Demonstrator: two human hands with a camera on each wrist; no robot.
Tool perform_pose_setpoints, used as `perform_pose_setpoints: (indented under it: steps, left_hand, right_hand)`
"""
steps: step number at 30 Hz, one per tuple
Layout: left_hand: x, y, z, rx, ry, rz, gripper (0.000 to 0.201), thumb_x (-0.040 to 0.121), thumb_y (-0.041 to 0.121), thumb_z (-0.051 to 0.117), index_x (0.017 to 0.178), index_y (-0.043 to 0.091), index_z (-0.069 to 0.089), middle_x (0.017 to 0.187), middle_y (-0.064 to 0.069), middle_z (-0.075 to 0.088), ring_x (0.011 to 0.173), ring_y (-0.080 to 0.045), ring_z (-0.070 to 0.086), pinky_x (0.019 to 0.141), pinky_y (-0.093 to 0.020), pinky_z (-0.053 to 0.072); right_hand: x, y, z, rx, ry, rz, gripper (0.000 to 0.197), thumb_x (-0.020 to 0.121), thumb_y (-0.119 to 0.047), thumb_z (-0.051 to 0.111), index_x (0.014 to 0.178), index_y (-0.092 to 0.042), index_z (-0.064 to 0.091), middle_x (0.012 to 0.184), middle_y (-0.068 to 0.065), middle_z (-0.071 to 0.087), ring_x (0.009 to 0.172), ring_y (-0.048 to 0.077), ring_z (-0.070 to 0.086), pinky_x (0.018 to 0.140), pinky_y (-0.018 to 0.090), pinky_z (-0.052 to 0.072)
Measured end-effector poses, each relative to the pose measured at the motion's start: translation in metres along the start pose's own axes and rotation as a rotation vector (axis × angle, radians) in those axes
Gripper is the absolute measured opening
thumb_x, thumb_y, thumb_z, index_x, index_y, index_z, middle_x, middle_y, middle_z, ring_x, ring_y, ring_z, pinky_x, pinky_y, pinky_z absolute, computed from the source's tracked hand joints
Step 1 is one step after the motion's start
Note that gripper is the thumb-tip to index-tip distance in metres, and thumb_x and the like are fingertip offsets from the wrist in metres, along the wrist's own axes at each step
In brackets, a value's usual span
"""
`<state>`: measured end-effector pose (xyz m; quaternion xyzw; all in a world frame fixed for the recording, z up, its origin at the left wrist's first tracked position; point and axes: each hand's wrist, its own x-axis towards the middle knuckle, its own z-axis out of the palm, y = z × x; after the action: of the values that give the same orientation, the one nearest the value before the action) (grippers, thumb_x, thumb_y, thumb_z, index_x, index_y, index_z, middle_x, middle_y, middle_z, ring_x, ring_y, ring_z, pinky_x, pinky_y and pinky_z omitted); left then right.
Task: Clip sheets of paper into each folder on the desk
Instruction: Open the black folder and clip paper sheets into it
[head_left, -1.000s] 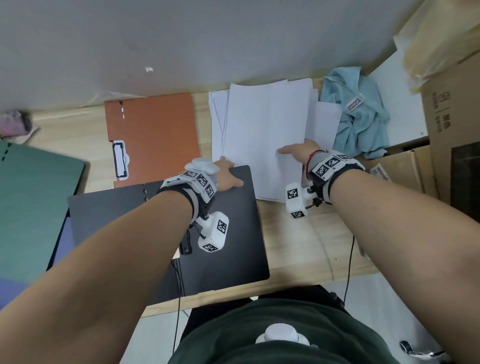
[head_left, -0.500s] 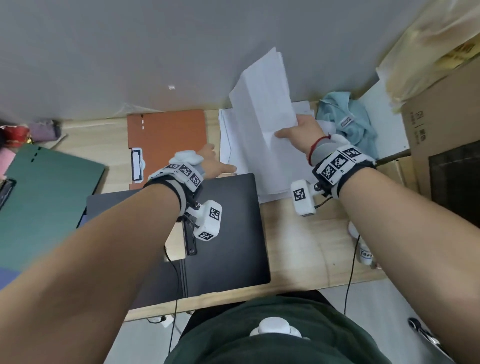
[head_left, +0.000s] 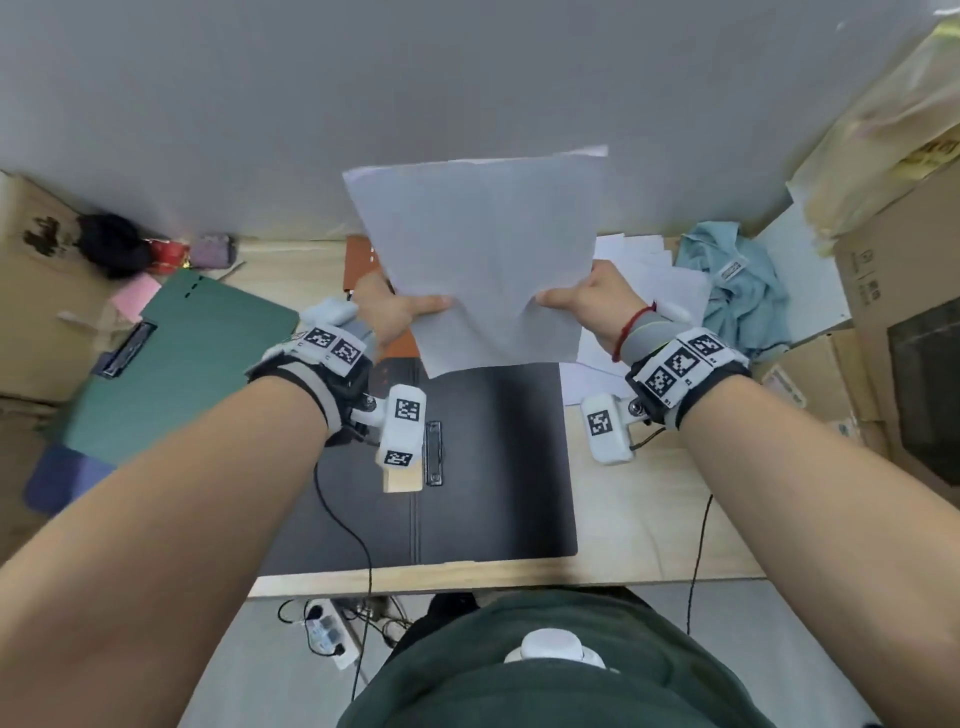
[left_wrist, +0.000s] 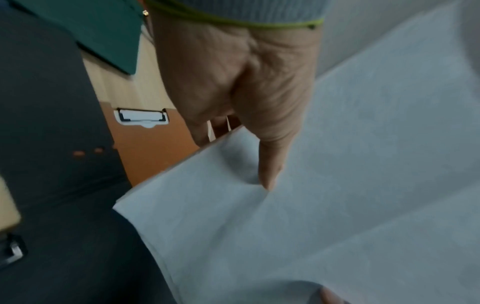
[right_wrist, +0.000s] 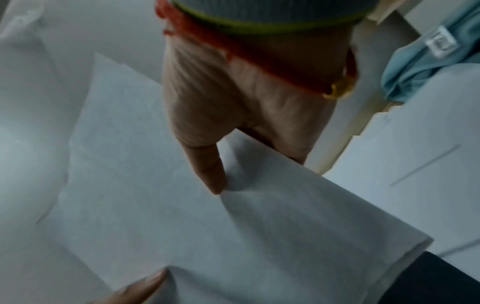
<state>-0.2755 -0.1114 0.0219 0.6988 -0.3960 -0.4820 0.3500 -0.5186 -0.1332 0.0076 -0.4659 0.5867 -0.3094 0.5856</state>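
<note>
White sheets (head_left: 483, 249) pinched upright between left hand (head_left: 387, 312) and right hand (head_left: 597, 301).

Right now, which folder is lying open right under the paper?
The black folder, open flat nearest the person, just below the held sheets of paper. The orange folder and green folder lie farther off.

No words or numbers can be read. The wrist units (head_left: 405, 431) carry black-and-white square code markers; the tag on the blue cloth (head_left: 730, 270) and the cardboard box (head_left: 872, 280) print are too blurred.
</note>
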Motion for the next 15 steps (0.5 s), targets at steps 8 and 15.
perform_pose_setpoints:
  steps: [8,15]
  left_hand:
    - [-0.024,-0.026,-0.013,0.219,-0.016,0.162,0.041,0.082,0.009,0.078,0.12,0.002,0.062,0.116,-0.011,0.068,0.106,-0.021,0.063,0.094,-0.035,0.05]
    - [-0.027,-0.032,-0.009,0.246,-0.041,0.079,0.039,0.084,0.016,0.076,0.12,0.003,0.065,0.114,-0.009,0.07,0.1,-0.023,0.066,0.09,-0.034,0.052]
  right_hand:
    - [-0.022,0.028,0.012,0.005,0.044,0.037,0.033,0.071,0.008,0.076,0.094,-0.017,0.072,0.097,0.001,0.074,0.093,0.022,0.071,0.088,0.036,0.056]
    - [-0.027,0.035,0.015,-0.004,0.07,0.057,0.032,0.07,0.001,0.078,0.094,-0.02,0.072,0.102,0.004,0.074,0.095,0.02,0.071,0.086,0.037,0.056]
